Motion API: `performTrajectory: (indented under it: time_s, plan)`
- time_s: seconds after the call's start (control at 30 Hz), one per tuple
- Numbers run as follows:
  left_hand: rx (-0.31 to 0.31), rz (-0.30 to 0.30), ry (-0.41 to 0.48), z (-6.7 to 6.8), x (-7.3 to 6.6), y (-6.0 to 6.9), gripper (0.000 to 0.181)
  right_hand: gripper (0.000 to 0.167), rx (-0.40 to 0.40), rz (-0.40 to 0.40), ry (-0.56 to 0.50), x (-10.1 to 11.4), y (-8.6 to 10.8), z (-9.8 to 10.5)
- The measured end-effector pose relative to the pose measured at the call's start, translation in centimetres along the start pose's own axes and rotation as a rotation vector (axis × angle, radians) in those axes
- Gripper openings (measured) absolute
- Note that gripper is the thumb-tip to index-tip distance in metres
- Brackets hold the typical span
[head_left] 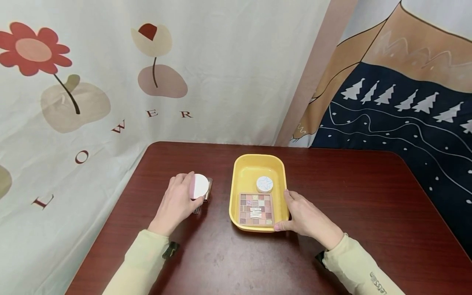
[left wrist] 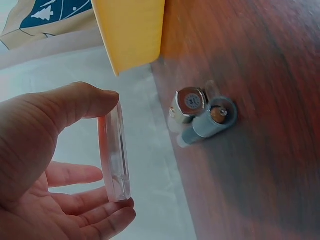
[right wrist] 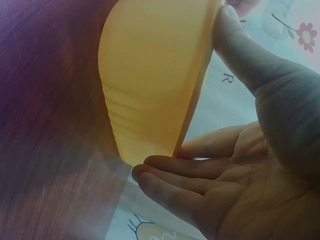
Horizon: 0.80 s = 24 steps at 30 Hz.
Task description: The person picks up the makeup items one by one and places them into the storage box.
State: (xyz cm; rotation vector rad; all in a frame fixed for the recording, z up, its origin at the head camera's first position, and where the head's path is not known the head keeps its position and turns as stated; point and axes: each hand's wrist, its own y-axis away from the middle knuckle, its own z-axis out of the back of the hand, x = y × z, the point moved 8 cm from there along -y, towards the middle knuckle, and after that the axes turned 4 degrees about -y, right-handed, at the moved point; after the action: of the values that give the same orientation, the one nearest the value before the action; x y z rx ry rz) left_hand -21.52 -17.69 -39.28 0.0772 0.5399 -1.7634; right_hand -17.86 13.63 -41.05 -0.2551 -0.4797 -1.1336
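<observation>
My left hand (head_left: 177,200) pinches a round white compact (head_left: 200,186) between thumb and fingers, held above the table; the left wrist view shows the compact (left wrist: 114,155) edge-on, with a clear rim. Below it lie two small cosmetic tubes, one square-ended with a brown label (left wrist: 191,102), the other a clear cylinder (left wrist: 212,120). My right hand (head_left: 306,215) holds the near right corner of a yellow tray (head_left: 233,192), thumb at the rim and fingers along the outer side. In the tray are an eyeshadow palette (head_left: 256,209) and a round white case with a star pattern (head_left: 264,184).
Everything stands on a dark red-brown wooden table (head_left: 350,192). A pale curtain with flowers and letters (head_left: 228,73) hangs behind and to the left. A dark blue cloth with white trees (head_left: 398,114) hangs at the right.
</observation>
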Motion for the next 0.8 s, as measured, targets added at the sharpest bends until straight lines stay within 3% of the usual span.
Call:
performTrajectory:
  time_s: [0.8]
  plan:
    - [-0.037, -0.081, 0.04, 0.2, -3.7, -0.4, 0.084, 0.108, 0.002, -0.005, 0.0, 0.0, 0.1, 0.1]
